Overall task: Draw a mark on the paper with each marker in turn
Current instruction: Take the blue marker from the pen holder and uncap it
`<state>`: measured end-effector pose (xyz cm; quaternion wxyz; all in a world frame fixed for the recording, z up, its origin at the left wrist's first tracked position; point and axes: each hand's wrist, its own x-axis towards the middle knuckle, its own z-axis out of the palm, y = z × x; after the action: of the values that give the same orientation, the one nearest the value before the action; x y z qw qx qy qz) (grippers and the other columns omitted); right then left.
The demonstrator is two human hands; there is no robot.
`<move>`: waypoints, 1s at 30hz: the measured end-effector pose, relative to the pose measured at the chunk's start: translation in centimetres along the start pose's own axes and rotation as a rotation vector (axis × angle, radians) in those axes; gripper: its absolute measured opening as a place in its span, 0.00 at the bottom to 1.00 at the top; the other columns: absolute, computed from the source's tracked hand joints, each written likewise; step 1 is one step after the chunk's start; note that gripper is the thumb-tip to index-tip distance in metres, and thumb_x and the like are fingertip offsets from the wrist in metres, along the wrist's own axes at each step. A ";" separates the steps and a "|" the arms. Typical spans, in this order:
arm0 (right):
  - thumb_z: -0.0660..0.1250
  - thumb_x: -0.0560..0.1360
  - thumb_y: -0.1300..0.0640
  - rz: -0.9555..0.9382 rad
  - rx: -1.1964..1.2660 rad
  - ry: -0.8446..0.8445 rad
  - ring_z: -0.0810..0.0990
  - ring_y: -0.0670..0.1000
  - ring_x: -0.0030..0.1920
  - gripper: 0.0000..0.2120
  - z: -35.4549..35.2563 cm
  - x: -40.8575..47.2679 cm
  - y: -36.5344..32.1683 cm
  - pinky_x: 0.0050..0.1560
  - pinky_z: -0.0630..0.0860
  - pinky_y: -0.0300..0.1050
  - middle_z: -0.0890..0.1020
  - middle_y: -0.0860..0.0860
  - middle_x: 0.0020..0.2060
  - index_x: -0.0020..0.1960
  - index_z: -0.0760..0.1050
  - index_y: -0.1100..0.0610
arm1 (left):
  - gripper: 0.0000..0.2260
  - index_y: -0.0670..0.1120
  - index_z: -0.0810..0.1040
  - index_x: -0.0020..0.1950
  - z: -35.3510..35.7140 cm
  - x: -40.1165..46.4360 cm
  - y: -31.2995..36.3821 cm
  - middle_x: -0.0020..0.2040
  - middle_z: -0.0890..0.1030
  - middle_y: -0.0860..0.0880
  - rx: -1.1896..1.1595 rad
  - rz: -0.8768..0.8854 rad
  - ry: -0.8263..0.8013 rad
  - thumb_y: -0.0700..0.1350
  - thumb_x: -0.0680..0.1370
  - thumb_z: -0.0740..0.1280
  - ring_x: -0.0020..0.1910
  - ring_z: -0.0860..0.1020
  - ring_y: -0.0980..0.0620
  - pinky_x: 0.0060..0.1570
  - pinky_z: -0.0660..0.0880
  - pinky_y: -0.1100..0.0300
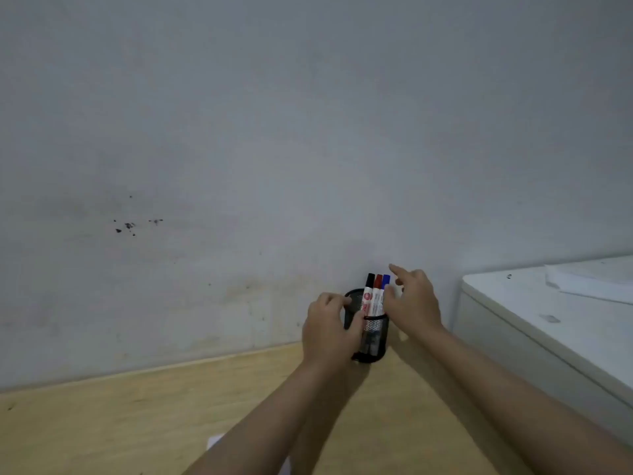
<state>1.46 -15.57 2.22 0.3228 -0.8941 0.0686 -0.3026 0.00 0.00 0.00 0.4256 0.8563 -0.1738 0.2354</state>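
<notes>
Scuffed grey wall [274, 132] (dark specks left), wooden desk [102, 423], white cabinet [548, 337] right.

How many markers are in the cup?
3, standing side by side in the black mesh cup: black marker, red marker, blue marker. The hands could hide others.
</notes>
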 end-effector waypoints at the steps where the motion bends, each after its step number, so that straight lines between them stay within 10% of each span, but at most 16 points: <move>1: 0.63 0.75 0.55 -0.007 -0.012 0.003 0.75 0.56 0.55 0.21 0.1 0.3 0.2 0.55 0.75 0.59 0.75 0.57 0.54 0.67 0.71 0.53 | 0.12 0.46 0.79 0.53 0.3 0.3 -0.3 0.52 0.78 0.49 0.003 -0.012 0.010 0.51 0.73 0.67 0.52 0.75 0.52 0.47 0.71 0.62; 7: 0.66 0.73 0.55 -0.053 0.005 0.050 0.78 0.53 0.48 0.11 0.4 0.6 0.6 0.51 0.76 0.57 0.78 0.54 0.47 0.55 0.76 0.54 | 0.10 0.46 0.81 0.49 1.2 0.8 -1.0 0.48 0.80 0.51 -0.031 -0.067 0.049 0.51 0.73 0.67 0.50 0.77 0.51 0.47 0.75 0.56; 15: 0.69 0.70 0.65 -0.206 0.282 0.143 0.79 0.44 0.38 0.07 -3.2 -1.6 -2.8 0.38 0.70 0.27 0.82 0.52 0.42 0.45 0.77 0.55 | 0.10 0.45 0.79 0.53 -1.3 -0.2 1.2 0.53 0.79 0.49 -0.108 -0.072 -0.023 0.48 0.74 0.67 0.52 0.77 0.52 0.47 0.71 0.64; 22: 0.72 0.70 0.66 -0.428 0.476 0.152 0.82 0.44 0.43 0.07 -7.8 -8.2 -7.9 0.45 0.78 0.37 0.83 0.47 0.41 0.46 0.81 0.57 | 0.08 0.59 0.76 0.49 -8.1 -4.7 5.7 0.46 0.79 0.61 -0.277 0.047 0.004 0.48 0.73 0.70 0.49 0.77 0.62 0.45 0.69 0.76; 30: 0.71 0.72 0.61 -0.402 0.614 0.003 0.83 0.46 0.48 0.10 -9.4 -15.2 -11.9 0.48 0.80 0.40 0.83 0.48 0.45 0.53 0.81 0.54 | 0.03 0.49 0.79 0.45 -14.5 -10.0 7.9 0.40 0.83 0.55 -0.235 0.021 -0.022 0.46 0.73 0.71 0.40 0.80 0.61 0.39 0.75 0.70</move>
<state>-17.22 -6.47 7.73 0.5102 -0.7509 -0.2019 -0.3676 -15.91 8.15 7.26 0.5185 0.8013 -0.2136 0.2085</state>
